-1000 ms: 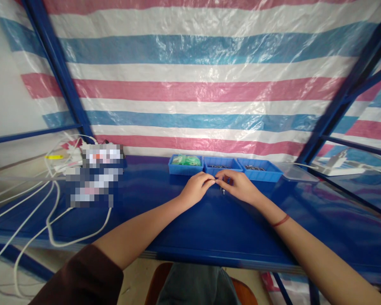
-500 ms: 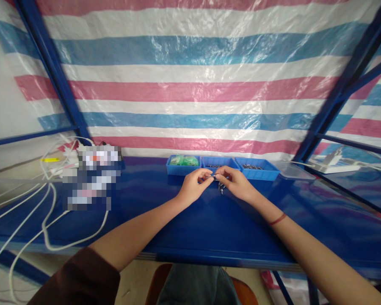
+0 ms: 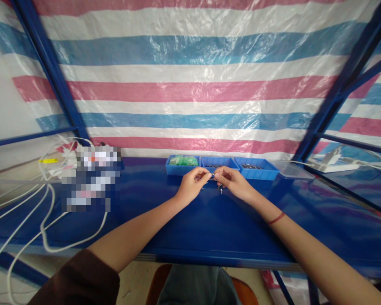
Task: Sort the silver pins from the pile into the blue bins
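My left hand [image 3: 192, 185] and my right hand [image 3: 233, 182] meet above the blue table, thumbs and fingertips pinched together. Between the fingertips is a small shiny metal piece [image 3: 213, 175], too small to name. Below my right fingers hangs another bit of shiny metal [image 3: 221, 190], partly covered by the hand. Something thin and pale shows under my left fingers. Just behind the hands stand three blue bins: the left bin [image 3: 180, 170] holds a green plastic bag, while the middle bin [image 3: 235, 164] and the right bin [image 3: 262, 174] contain small metal parts.
White cables [image 3: 47, 224] loop across the table's left side, beside a blurred patch. At the right lie a clear plastic lid [image 3: 294, 170] and a white power strip [image 3: 333, 164]. Blue metal posts [image 3: 328, 99] and a striped plastic sheet [image 3: 190, 91] close off the back.
The left fingers have shifted slightly, and a thin pale bit now shows below them. My right hand keeps nearly the same place and pinch.
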Demonstrator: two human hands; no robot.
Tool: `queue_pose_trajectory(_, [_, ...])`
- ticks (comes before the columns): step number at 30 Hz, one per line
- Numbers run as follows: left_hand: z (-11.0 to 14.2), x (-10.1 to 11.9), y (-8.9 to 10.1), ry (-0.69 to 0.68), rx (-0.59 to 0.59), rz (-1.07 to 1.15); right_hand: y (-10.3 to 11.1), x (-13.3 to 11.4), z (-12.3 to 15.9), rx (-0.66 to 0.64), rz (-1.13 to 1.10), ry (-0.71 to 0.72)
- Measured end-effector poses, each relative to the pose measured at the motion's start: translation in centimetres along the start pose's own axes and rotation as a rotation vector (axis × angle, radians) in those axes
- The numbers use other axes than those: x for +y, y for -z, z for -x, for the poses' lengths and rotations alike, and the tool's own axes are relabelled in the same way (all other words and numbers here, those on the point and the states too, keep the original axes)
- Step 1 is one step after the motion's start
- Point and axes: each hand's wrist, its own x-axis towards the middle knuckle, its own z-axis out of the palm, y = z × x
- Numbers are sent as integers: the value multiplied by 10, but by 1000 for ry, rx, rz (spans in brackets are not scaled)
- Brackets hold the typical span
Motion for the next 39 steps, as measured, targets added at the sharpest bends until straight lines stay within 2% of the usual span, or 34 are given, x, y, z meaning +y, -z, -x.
queue_pose_trajectory(4, [1, 4, 1, -28, 13, -29, -3, 1, 1, -42, -8, -22])
queue_pose_trajectory(7, [1, 5, 2, -42, 15, -56, -5, 5, 0, -65, 10, 13])
queue_pose_trajectory(10, [0, 4, 3, -33, 8, -97, -6, 6, 0, 9, 76, 87])
queue_pose_trajectory(13, [-1, 3, 4, -20, -19, -143, -6, 1, 3, 119, 240, 178])
queue_pose_trajectory(17, [-2, 1, 4, -51, -84, -251, 0, -7, 6, 138, 458, 279])
queue_pose_trajectory(20, [-3, -3, 6, -134, -137, -378, 17, -2, 3, 218, 556, 265])
queue_pose_trajectory(23, [-5, -9, 12, -182, -190, -524, 44, 13, 0, 426, 659, 198])
queue_pose_trajectory(26, [-6, -10, 17, -135, -247, -658, 74, 34, -1, 621, 779, 103])
queue_pose_trajectory(29, [-4, -5, 19, -73, -319, -765, 95, 56, 1, 719, 882, -41])
queue_pose_trajectory(33, [-2, 3, 20, -44, -420, -886, 107, 72, 3, 720, 1033, -190])
queue_pose_trajectory(36, [-2, 2, 21, -50, -447, -930, 103, 65, 1, 683, 1047, -160])
queue_pose_trajectory(37, [-2, 1, 21, -54, -445, -929, 99, 59, 1, 623, 1018, -123])
queue_pose_trajectory(39, [-2, -2, 21, -76, -438, -902, 86, 47, -1, 396, 923, -42])
